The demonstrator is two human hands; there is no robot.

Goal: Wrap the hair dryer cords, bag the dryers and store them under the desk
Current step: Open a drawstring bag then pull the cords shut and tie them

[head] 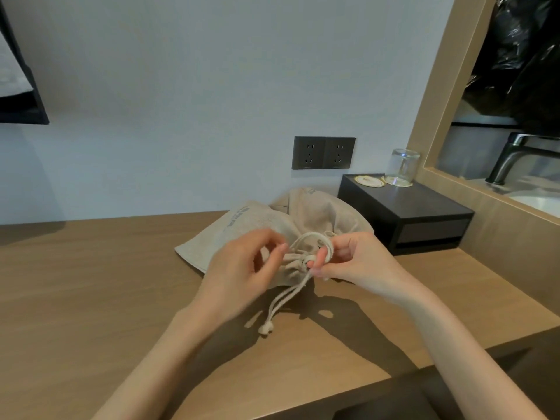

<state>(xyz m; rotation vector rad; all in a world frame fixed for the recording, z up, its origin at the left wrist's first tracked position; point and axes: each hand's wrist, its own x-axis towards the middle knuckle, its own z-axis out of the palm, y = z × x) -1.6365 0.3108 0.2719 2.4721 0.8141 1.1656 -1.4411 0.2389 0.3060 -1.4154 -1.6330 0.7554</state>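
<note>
A beige cloth bag (242,225) lies on the wooden table (91,283), its neck gathered tight between two hands. The right hand (360,262) has the drawstring (288,298) looped round curled fingers (322,257) and pinched. The left hand (242,268) curls at the neck, a fingertip against the cord — whether it grips is unclear. The cord's knotted end trails toward the person. A second bag (333,213) lies just behind, beside a black box (409,207) carrying an upturned glass (404,166).
</note>
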